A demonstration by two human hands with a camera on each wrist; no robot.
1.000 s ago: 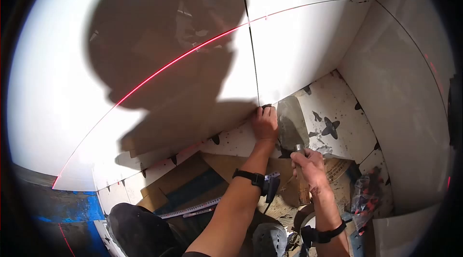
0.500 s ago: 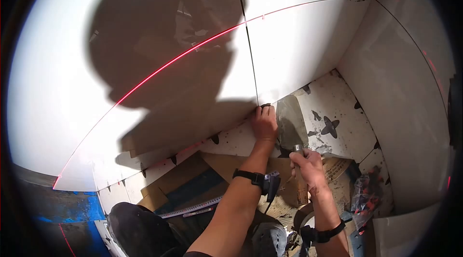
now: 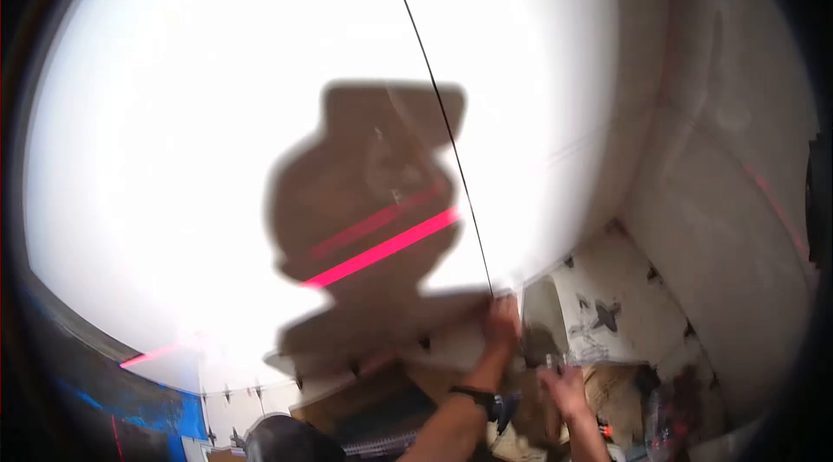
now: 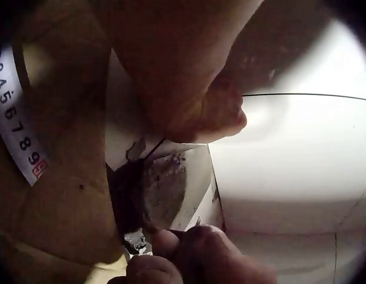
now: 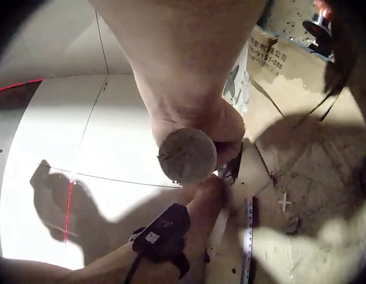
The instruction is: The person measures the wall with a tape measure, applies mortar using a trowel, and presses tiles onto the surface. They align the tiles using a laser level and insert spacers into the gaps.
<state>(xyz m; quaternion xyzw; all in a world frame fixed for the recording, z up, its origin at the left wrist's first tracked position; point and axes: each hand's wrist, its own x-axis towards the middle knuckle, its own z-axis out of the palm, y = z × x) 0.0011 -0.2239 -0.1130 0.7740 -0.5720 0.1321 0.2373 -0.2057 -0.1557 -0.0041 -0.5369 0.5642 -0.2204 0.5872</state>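
At five o'clock, my right hand (image 3: 567, 391) clamps one gritty, round-handled trowel (image 3: 543, 323); my left hand (image 3: 501, 325), grip unclear, beside one smooth white wall (image 3: 529, 124)

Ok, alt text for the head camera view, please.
A right hand grips a trowel, the left hand at the foot of a bright white wall. A person's shadow, crossed by a red line, darkens the wall. The image is blurred.
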